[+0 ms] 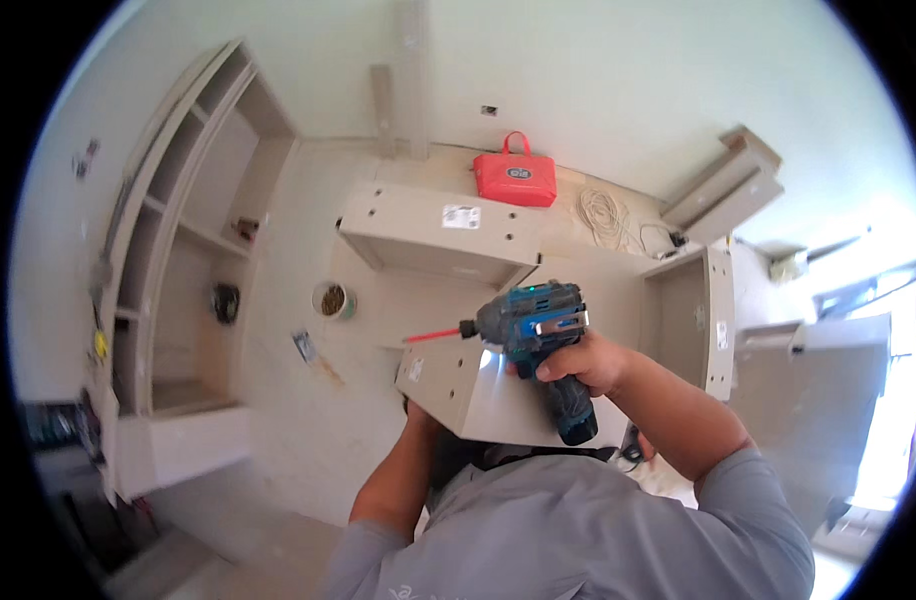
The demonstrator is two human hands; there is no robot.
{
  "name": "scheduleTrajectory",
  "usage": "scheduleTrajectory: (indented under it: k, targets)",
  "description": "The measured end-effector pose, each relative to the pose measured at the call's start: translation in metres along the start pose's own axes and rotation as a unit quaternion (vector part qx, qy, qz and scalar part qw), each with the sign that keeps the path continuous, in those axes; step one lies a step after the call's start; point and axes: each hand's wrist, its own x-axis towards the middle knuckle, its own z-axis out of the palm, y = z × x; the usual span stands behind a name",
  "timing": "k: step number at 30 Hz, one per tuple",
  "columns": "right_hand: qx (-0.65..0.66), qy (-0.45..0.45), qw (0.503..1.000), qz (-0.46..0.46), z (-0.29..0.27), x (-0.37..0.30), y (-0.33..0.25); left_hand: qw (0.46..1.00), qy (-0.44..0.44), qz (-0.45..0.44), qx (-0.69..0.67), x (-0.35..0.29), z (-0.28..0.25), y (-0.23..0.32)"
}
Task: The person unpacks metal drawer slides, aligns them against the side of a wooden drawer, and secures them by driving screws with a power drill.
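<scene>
Soft gray cloth, wrinkled in folds, is seen in the shirt (578, 520) at the bottom of the frame. Just above it, near the middle, an impact driver (528, 315) is held by the right hand (588, 365), with the fingers wrapped around its handle. The driver's body is made chunky and round, in blue and black, and it looks scuffed and dusty. A thin, straight red bit (433, 337) is fixed in its nose and is pointed left.

Under the driver, a pale cabinet box (448, 375) with flat, smooth sides is lit by a small bright spot. The left hand (421, 420) is mostly hidden by this box, so its grip cannot be told.

Higher up, a second box (408, 220) is marked with small dark holes and a white label. Behind it, a shiny red bag (518, 180) and a loopy coil of cord (603, 213) are seen. At the left, a round bucket (350, 303) is filled with little brownish bits.
</scene>
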Motion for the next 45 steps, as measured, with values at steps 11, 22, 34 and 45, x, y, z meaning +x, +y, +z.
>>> scheduleTrajectory:
  k: [11,22,34,45]
  targets:
    - [-0.174,0.076,0.975,0.111,0.030,0.043,-0.015,0.988,0.140,-0.005,-0.057,0.047,0.002,-0.096]
    - [-0.239,0.099,0.963,0.082,0.024,0.070,-0.036,0.964,0.256,-0.067,0.009,0.085,0.010,-0.104]
    - [-0.237,0.043,0.963,-0.120,0.011,-0.006,-0.025,0.961,0.261,-0.089,0.010,0.096,-0.005,-0.103]
    - [-0.122,0.173,0.962,-0.173,-0.022,-0.143,0.016,0.935,0.206,-0.100,0.271,0.049,-0.042,-0.081]
